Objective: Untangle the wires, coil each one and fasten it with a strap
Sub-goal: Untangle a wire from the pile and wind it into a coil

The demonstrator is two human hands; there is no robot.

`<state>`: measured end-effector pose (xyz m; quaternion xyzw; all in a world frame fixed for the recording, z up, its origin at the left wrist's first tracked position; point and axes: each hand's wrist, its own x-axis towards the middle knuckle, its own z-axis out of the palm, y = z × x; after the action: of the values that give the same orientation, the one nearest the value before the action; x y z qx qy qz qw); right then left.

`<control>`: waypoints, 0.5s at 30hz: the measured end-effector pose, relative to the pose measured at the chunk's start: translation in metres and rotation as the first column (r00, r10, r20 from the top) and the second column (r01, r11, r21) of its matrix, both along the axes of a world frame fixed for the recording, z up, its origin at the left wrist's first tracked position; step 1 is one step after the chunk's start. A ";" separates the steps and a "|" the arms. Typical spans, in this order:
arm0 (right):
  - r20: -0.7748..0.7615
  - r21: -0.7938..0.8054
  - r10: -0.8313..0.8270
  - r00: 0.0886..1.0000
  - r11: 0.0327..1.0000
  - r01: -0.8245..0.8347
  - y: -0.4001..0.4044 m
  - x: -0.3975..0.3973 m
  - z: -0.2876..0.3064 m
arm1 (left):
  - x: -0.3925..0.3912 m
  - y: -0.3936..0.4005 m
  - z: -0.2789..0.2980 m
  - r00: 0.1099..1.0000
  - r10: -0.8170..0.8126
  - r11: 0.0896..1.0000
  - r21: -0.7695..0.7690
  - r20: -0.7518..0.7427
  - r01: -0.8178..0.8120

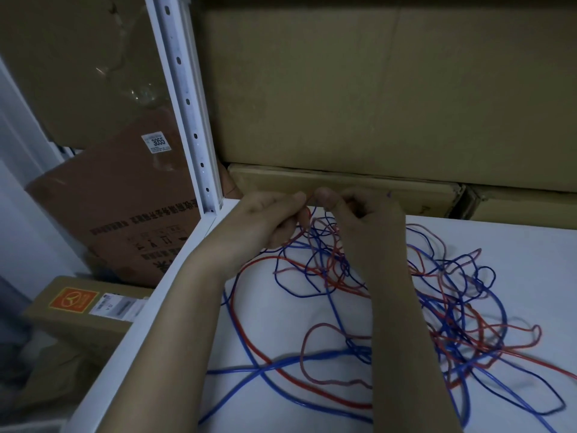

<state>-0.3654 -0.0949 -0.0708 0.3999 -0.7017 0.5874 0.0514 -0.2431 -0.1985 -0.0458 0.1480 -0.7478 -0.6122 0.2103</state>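
I am looking down at a white table (281,401) in dim, bluish light. Along its far edge large cardboard boxes (374,89) are stacked, a flatter box (343,185) under the big one. A white metal upright (187,104) with a row of slots stands at the table's far left corner. Left of it a brown carton (125,207) with a white label reading 3055 leans, and below it sits a box with an orange sticker (73,300).

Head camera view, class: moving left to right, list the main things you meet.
Box with the orange sticker → brown box labelled 3055 → white shelf post → left hand → right hand → tangle of blue and red wires.
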 end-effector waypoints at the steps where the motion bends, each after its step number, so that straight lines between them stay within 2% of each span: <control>1: 0.012 0.006 0.017 1.000 1.000 -0.017 -0.001 0.001 0.000 | 0.000 -0.001 0.000 1.000 0.005 1.000 0.028 -0.011 -0.004; 8: 0.080 0.130 0.130 0.988 0.982 -0.139 -0.007 0.003 -0.005 | -0.001 -0.006 -0.005 0.998 0.048 0.990 0.136 -0.036 -0.043; 15: 0.090 0.188 0.161 0.983 0.966 -0.176 -0.006 0.005 -0.006 | 0.000 -0.008 -0.005 0.999 0.039 0.980 0.197 -0.036 -0.031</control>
<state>-0.3608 -0.1007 -0.0769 0.4392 -0.7209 0.5323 -0.0642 -0.2432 -0.2067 -0.0505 0.1690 -0.6768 -0.6819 0.2201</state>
